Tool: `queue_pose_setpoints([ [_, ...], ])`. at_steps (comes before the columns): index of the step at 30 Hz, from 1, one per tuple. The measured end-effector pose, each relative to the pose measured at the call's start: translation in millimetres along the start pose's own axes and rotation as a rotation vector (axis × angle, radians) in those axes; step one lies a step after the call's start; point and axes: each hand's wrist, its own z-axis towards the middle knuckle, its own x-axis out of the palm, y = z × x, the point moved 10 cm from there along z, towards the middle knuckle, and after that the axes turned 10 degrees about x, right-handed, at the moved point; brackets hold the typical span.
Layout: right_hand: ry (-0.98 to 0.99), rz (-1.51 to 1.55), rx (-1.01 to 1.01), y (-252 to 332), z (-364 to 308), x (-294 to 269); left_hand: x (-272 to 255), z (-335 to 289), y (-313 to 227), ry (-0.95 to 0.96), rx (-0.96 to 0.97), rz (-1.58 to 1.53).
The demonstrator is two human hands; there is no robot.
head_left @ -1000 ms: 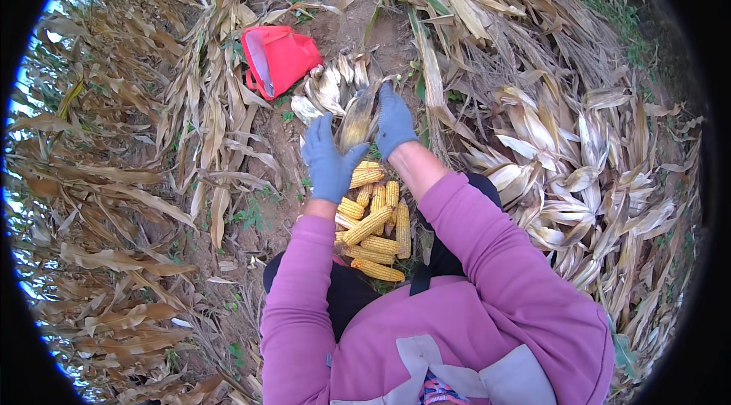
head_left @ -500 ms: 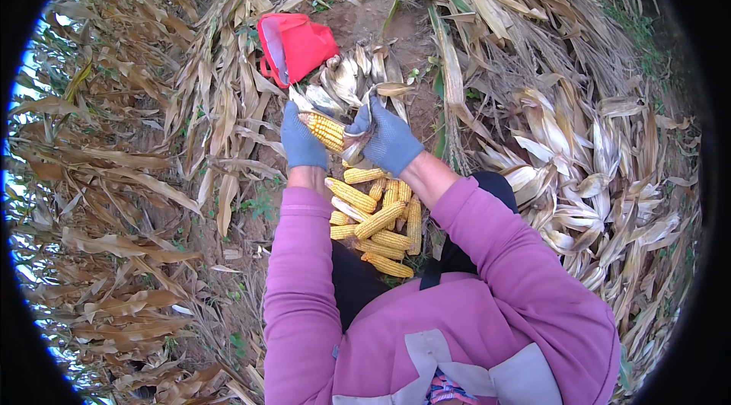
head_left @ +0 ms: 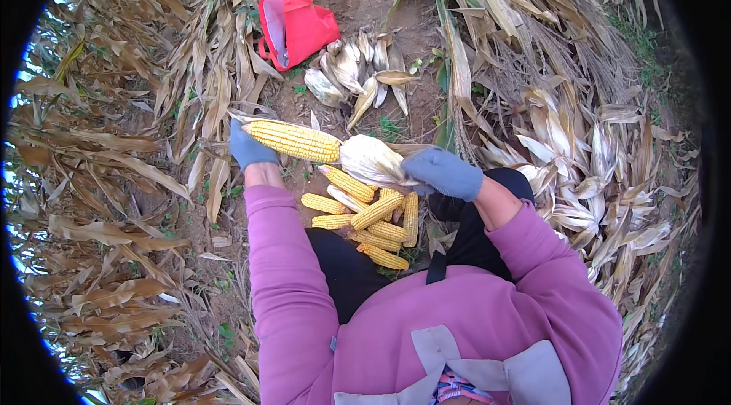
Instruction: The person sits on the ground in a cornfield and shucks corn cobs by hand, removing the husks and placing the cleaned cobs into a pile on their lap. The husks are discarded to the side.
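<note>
We hold the yellow ear of corn [head_left: 293, 140] crosswise in front of us: its tip lies against the fingers of our gloved left hand [head_left: 253, 150], which grasp it there, partly hidden behind the ear, while its base sits in the pale husk [head_left: 373, 161], apart from the fingers of our gloved right hand [head_left: 445, 173]; those are clenched on the gathered end of the husk, so that the husk lies between them and the ear. Nearer our lap, we have a pile of bare ears [head_left: 377, 212] on the ground; farther off, ears in their husks [head_left: 346, 70] lie beside a red bag [head_left: 308, 32], and to our right there is a heap of dry husks [head_left: 586, 169]
</note>
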Motion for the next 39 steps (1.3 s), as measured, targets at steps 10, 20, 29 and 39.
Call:
queue_pose_setpoints([
  [10,-0.678,-0.688,-0.700,88.3,9.1,35.9,62.6,-58.2,17.0,0.181,0.137,0.166],
  [20,-0.576,-0.562,-0.458,63.6,56.8,16.0,122.4,-117.3,48.1,0.545,-0.071,0.231],
  [29,-0.270,-0.191,-0.380,49.6,74.4,24.2,91.0,-92.7,53.0,0.313,-0.128,0.004],
  [39,-0.414,0.661,-0.373,29.4,74.2,-39.4,146.6,-166.6,28.5,0.826,-0.348,-0.250],
])
